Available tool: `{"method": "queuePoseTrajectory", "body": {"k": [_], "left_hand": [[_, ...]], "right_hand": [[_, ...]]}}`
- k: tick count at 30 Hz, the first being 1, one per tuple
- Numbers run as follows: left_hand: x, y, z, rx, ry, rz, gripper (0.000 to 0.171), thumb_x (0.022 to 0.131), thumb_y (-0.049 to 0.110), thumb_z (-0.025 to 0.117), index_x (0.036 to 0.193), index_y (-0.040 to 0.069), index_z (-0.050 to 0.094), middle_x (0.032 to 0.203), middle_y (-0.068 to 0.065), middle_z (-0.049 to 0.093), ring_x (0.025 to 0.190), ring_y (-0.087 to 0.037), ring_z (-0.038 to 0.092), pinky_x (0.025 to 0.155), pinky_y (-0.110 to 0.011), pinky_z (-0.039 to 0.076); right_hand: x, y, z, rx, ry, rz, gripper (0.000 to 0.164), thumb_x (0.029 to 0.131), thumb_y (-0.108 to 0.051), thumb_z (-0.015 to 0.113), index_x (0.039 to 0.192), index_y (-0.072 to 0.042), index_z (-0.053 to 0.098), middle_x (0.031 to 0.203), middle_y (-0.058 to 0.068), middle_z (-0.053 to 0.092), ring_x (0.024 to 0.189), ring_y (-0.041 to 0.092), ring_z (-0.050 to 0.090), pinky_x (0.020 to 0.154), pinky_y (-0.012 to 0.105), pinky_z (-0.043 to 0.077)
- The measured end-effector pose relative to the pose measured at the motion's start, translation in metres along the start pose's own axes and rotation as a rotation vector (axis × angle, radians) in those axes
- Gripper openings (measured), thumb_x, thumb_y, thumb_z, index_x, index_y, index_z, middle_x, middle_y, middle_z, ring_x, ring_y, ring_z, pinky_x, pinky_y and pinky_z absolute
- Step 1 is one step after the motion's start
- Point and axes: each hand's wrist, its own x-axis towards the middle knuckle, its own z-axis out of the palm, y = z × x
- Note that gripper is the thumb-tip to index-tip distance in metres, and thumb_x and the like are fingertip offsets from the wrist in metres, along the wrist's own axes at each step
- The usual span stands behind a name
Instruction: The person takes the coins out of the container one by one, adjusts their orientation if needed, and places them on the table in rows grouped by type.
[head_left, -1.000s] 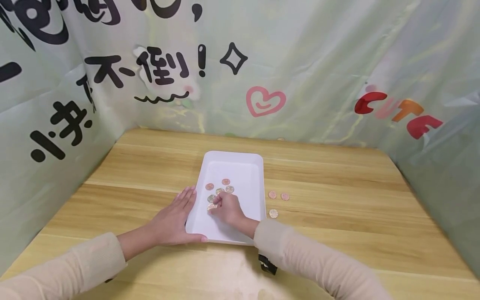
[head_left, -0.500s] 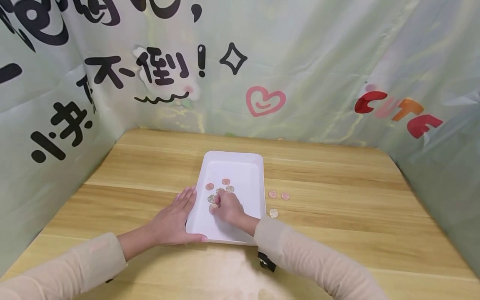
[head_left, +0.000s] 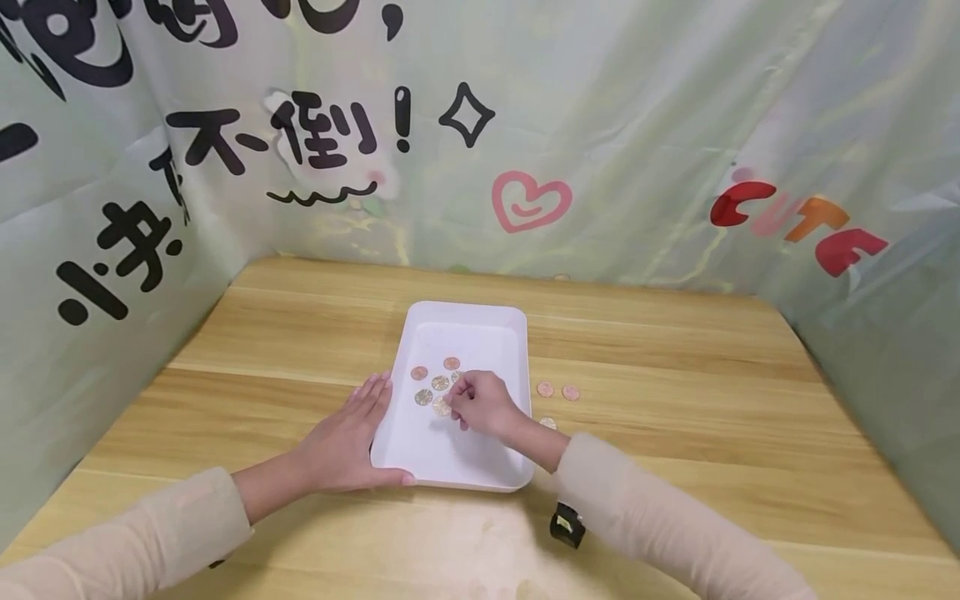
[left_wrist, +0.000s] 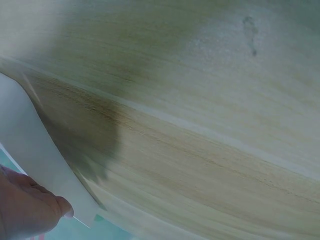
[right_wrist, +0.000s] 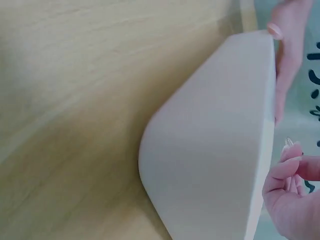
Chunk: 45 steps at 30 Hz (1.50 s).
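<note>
A white tray (head_left: 498, 350) lies on the wooden table. My left hand (head_left: 345, 442) rests against its left side, fingers straight, thumb along the near edge at the corner. Over the tray, my right hand (head_left: 483, 404) pinches a gold-coloured coin (head_left: 440, 406) between thumb and fingertips. In the right wrist view, a thin bright edge (right_wrist: 288, 142) shows at those fingertips, above the rim. Several other coins lie in the tray: a copper coin (head_left: 419, 373), another copper coin (head_left: 452, 363), a gold-coloured coin (head_left: 440, 382) and a darker coin (head_left: 423, 397); one is partly hidden behind my right fingers.
Right of the tray, two copper coins (head_left: 545, 389) lie on the wooden table (head_left: 675, 400). A pale coin (head_left: 548, 423) there is partly covered by my right wrist. A printed cloth (head_left: 637, 125) hangs around the table's back and sides.
My right hand has moved right and slightly away from me, and the pinched coin has shifted with it. The pale coin outside is now partly covered. My left hand stays in place.
</note>
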Motion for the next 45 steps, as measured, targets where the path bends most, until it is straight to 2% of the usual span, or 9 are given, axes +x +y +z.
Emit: {"method": "queuePoseTrajectory", "body": {"k": [5, 14, 21, 32, 38, 45], "left_hand": [[0.000, 0.000, -0.002, -0.004, -0.006, -0.004, 0.120, 0.067, 0.078, 0.055, 0.139, -0.014, 0.028, 0.149, -0.028, 0.021, 0.140, -0.040, 0.021, 0.113, -0.047, 0.025], [-0.001, 0.000, -0.002, -0.012, -0.017, -0.007, 0.120, 0.067, 0.077, 0.057, 0.140, -0.014, 0.026, 0.150, -0.028, 0.019, 0.140, -0.040, 0.019, 0.114, -0.047, 0.025], [-0.001, 0.000, -0.002, -0.009, -0.017, -0.002, 0.120, 0.067, 0.077, 0.057, 0.139, -0.014, 0.026, 0.150, -0.028, 0.019, 0.140, -0.040, 0.019, 0.113, -0.047, 0.025], [0.000, -0.001, -0.002, -0.011, -0.014, 0.001, 0.120, 0.068, 0.076, 0.057, 0.139, -0.015, 0.026, 0.148, -0.030, 0.020, 0.139, -0.042, 0.020, 0.112, -0.049, 0.026], [-0.001, -0.001, -0.002, -0.014, -0.027, -0.015, 0.120, 0.067, 0.075, 0.058, 0.140, -0.014, 0.024, 0.150, -0.029, 0.018, 0.140, -0.040, 0.018, 0.113, -0.048, 0.025], [0.000, -0.001, 0.000, -0.012, -0.026, -0.012, 0.120, 0.067, 0.076, 0.057, 0.140, -0.014, 0.024, 0.150, -0.029, 0.018, 0.140, -0.040, 0.018, 0.114, -0.047, 0.024]], "right_hand": [[-0.005, -0.004, -0.016, 0.091, 0.033, 0.063, 0.010, 0.087, -0.001, 0.059, 0.078, 0.002, 0.058, 0.058, 0.003, 0.057, 0.045, 0.007, 0.047, 0.043, 0.015, 0.039], [-0.015, 0.006, -0.038, 0.176, 0.034, 0.086, 0.007, 0.087, 0.000, 0.057, 0.082, 0.004, 0.057, 0.060, 0.002, 0.056, 0.048, 0.008, 0.047, 0.046, 0.017, 0.040], [-0.022, 0.016, -0.056, 0.150, 0.044, 0.098, 0.008, 0.089, -0.003, 0.057, 0.084, 0.004, 0.057, 0.062, 0.002, 0.057, 0.050, 0.008, 0.048, 0.045, 0.016, 0.040], [-0.037, 0.039, -0.080, 0.204, 0.041, 0.102, 0.011, 0.090, -0.002, 0.052, 0.089, 0.008, 0.055, 0.061, 0.000, 0.056, 0.050, 0.007, 0.048, 0.047, 0.016, 0.040], [-0.045, 0.053, -0.091, 0.165, 0.081, 0.103, 0.011, 0.089, -0.001, 0.052, 0.087, 0.008, 0.056, 0.063, 0.000, 0.058, 0.050, 0.005, 0.049, 0.046, 0.017, 0.042], [-0.057, 0.075, -0.104, 0.144, 0.110, 0.170, 0.013, 0.091, -0.003, 0.051, 0.090, 0.009, 0.057, 0.063, -0.002, 0.058, 0.052, 0.006, 0.049, 0.047, 0.018, 0.043]]}}
